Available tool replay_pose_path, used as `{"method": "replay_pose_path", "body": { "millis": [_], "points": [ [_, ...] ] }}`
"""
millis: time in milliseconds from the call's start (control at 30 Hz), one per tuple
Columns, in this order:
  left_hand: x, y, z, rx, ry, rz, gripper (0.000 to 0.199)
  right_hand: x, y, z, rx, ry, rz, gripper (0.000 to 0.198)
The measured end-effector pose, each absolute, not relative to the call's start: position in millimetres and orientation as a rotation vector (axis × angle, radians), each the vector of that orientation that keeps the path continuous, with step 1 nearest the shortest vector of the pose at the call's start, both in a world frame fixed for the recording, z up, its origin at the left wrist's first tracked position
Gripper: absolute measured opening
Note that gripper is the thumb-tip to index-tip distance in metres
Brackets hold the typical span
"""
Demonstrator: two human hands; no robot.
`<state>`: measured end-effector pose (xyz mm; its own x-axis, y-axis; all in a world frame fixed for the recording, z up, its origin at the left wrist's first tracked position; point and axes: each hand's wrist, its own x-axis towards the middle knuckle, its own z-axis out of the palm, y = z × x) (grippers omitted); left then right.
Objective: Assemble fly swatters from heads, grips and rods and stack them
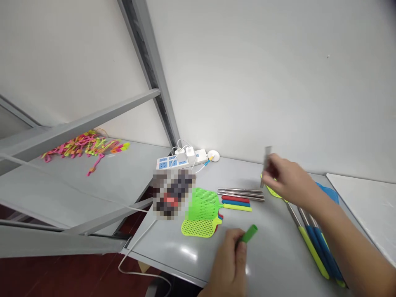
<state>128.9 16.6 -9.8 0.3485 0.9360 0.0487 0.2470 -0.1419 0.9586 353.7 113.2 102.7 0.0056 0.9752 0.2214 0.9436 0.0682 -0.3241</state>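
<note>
My left hand (230, 262) is closed around a green handle sleeve (250, 233), its round end pointing up and right. My right hand (283, 179) is raised above the table and grips a metal tube (266, 165), slightly blurred. Between and beyond them lie several loose metal tubes (239, 192). Red (235, 199), blue (236, 203) and yellow-green (238, 208) handle sleeves lie just in front of these. A green fly swatter head (204, 204) overlaps a yellow-green swatter head (198, 229). Under my right forearm are long fly swatters with yellow-green (314, 252) and blue (321, 247) handles.
A power strip (165, 164) with white plugs and cables stands at the back, beside a round white device (213, 156). A pixelated object (175, 194) lies at the table's left edge. Colourful strips (89, 144) cover part of another table. A white board (365, 202) is at right.
</note>
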Motion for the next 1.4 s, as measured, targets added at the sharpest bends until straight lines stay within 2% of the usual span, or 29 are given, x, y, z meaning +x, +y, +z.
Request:
{"method": "replay_pose_path", "body": {
  "millis": [133,300,633,800,933,1067,1267,1400],
  "points": [
    [116.1,16.6,-6.3,1.481,1.150,1.038,0.033,335.8,57.6,114.0,-1.377,-1.426,0.558,0.004],
    [102.7,18.5,-4.9,1.589,1.091,1.074,0.029,297.9,28.4,90.7,-1.070,-1.244,0.857,0.008],
    [73.5,12.8,0.1,1.857,1.028,1.040,0.027,275.9,21.2,87.0,-1.125,-1.441,0.996,0.007],
    [65.6,9.6,9.6,1.990,0.918,1.054,0.028,265.1,8.6,87.3,-1.209,-1.612,1.207,0.001],
    [56.9,4.2,9.5,1.975,0.964,1.076,0.023,267.7,3.3,84.9,-1.142,-1.463,1.248,0.015],
    [51.2,0.5,5.2,1.684,1.094,1.208,0.026,256.0,2.3,82.6,-1.149,-1.400,1.169,0.031],
    [60.5,-4.4,8.0,1.015,0.983,1.227,0.054,211.7,-1.3,66.7,-1.119,-1.395,1.175,0.032],
    [55.8,-2.5,8.9,0.955,0.974,1.194,0.056,198.9,-0.6,53.2,-1.113,-1.348,1.208,0.034]
  ]
}}
